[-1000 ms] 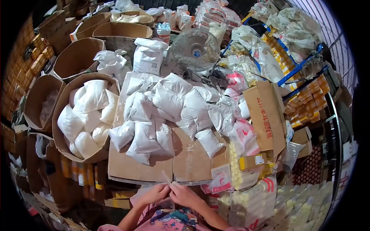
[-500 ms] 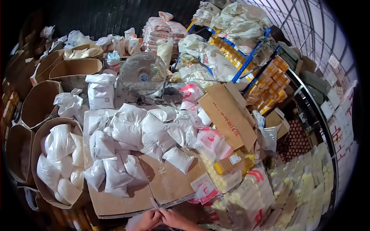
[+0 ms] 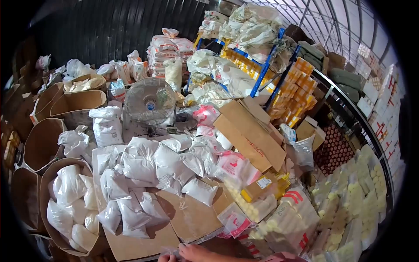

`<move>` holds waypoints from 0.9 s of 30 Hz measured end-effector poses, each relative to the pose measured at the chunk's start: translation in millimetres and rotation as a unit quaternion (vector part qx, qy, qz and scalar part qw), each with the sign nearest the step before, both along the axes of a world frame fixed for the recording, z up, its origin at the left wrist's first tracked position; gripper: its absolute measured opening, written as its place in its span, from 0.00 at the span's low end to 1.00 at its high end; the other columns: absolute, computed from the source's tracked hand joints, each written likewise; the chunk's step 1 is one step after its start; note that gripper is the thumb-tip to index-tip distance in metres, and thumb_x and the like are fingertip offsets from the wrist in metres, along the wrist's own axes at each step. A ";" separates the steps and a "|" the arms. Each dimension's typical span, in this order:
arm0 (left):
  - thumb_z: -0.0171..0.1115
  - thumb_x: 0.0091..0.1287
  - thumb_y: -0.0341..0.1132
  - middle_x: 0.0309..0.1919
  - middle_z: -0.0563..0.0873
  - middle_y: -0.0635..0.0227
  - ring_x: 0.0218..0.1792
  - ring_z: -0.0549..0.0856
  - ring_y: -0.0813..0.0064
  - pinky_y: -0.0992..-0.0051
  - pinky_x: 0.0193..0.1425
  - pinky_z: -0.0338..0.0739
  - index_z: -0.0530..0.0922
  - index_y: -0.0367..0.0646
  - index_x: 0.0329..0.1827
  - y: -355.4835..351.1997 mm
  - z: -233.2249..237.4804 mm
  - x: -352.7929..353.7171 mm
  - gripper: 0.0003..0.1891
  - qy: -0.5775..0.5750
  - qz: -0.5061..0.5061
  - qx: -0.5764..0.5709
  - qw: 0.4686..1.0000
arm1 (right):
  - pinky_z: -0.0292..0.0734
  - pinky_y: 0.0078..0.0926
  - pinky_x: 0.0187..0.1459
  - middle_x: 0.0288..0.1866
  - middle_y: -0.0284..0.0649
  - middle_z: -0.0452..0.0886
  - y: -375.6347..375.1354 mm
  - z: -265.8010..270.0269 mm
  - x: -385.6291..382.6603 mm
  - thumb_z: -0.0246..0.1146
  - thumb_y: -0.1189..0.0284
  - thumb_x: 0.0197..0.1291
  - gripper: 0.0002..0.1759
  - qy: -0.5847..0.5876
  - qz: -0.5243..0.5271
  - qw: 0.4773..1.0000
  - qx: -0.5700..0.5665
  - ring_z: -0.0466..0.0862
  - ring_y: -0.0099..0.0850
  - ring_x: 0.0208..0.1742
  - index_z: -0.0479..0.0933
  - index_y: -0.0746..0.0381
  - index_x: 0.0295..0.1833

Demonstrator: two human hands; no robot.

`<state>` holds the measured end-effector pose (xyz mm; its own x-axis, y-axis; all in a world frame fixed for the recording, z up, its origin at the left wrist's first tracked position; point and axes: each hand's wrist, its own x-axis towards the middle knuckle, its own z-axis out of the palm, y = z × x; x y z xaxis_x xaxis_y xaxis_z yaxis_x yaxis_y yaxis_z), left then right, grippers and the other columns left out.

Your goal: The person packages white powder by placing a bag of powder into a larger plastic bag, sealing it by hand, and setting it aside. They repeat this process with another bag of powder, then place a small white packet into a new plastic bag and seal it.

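At the bottom edge, my left hand (image 3: 166, 258) and my right hand (image 3: 194, 253) are close together. Both have their fingers closed on a clear plastic bag (image 3: 169, 250); only its thin top edge shows, the rest being cut off below. Just beyond them lies a flat cardboard sheet (image 3: 195, 222). Filled white plastic bags (image 3: 136, 216) are heaped on its far and left parts. One white bag (image 3: 200, 191) lies apart from the heap's front, nearer the right side.
On the left, an open carton (image 3: 47, 187) holds several filled bags. A fan (image 3: 149, 102) stands behind the heap. To the right are a long brown carton (image 3: 248, 135), a small yellow-brown box (image 3: 258, 187) and clear sleeves of pale round pieces (image 3: 349, 205). Blue shelving (image 3: 267, 65) rises behind.
The view has tilted up, so the scene sits lower in the picture. My hands are nearer the bottom edge, and less of the left one shows. They stay together at the plastic bag.
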<state>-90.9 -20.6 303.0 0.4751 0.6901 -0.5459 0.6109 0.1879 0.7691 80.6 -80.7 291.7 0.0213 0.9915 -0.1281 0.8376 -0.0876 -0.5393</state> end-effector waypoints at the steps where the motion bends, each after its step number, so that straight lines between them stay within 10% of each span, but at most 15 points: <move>1: 0.56 0.67 0.41 0.28 0.86 0.52 0.30 0.85 0.68 0.69 0.35 0.79 0.82 0.31 0.37 -0.2 -8.3 -0.6 0.18 -0.033 0.027 -0.010 0.999 | 0.80 0.39 0.40 0.49 0.57 0.80 4.8 -4.9 -1.2 0.57 0.56 0.63 0.18 -0.093 0.044 0.991 -0.086 0.85 0.48 0.43 0.77 0.60 0.46; 5: 0.57 0.60 0.39 0.18 0.83 0.56 0.18 0.81 0.69 0.67 0.26 0.75 0.81 0.31 0.27 0.6 -39.7 -23.6 0.16 -0.025 -0.014 0.056 0.998 | 0.81 0.52 0.36 0.36 0.60 0.82 15.3 9.3 32.1 0.53 0.68 0.62 0.13 -0.074 -0.033 0.984 -0.161 0.84 0.57 0.36 0.73 0.67 0.41; 9: 0.60 0.58 0.42 0.17 0.79 0.49 0.21 0.84 0.65 0.64 0.28 0.74 0.80 0.33 0.25 33.4 32.3 -23.2 0.17 0.021 -0.180 0.110 0.977 | 0.82 0.50 0.31 0.30 0.51 0.81 14.5 10.9 55.9 0.52 0.69 0.62 0.09 -0.141 0.020 0.989 -0.047 0.85 0.53 0.33 0.71 0.65 0.39; 17: 0.63 0.62 0.43 0.24 0.83 0.52 0.23 0.83 0.56 0.62 0.29 0.77 0.78 0.38 0.28 61.1 9.7 1.6 0.15 0.172 -0.115 0.378 0.902 | 0.82 0.38 0.25 0.28 0.45 0.78 34.8 18.0 78.2 0.58 0.69 0.57 0.08 -0.179 0.083 0.979 0.044 0.85 0.43 0.26 0.72 0.64 0.34; 21: 0.65 0.66 0.39 0.24 0.81 0.68 0.23 0.80 0.80 0.77 0.23 0.75 0.73 0.39 0.43 66.0 20.6 38.5 0.14 -0.189 0.153 -0.049 0.969 | 0.79 0.37 0.20 0.25 0.45 0.76 43.7 32.6 57.3 0.58 0.72 0.57 0.05 -0.236 0.039 0.970 0.048 0.83 0.43 0.23 0.74 0.63 0.32; 24: 0.66 0.63 0.30 0.34 0.82 0.63 0.27 0.81 0.78 0.78 0.27 0.78 0.65 0.37 0.62 49.7 -37.0 58.5 0.26 -0.276 0.174 -0.150 0.933 | 0.76 0.42 0.18 0.22 0.47 0.77 39.5 11.8 51.8 0.58 0.72 0.59 0.05 -0.209 -0.076 0.973 0.058 0.82 0.47 0.21 0.73 0.62 0.34; 27: 0.63 0.59 0.20 0.36 0.81 0.64 0.32 0.81 0.77 0.77 0.31 0.78 0.64 0.41 0.65 32.7 6.5 66.3 0.30 -0.319 0.193 -0.219 0.902 | 0.76 0.45 0.20 0.23 0.47 0.79 29.9 13.1 40.3 0.60 0.70 0.60 0.07 -0.101 -0.230 0.962 0.103 0.82 0.49 0.22 0.71 0.62 0.35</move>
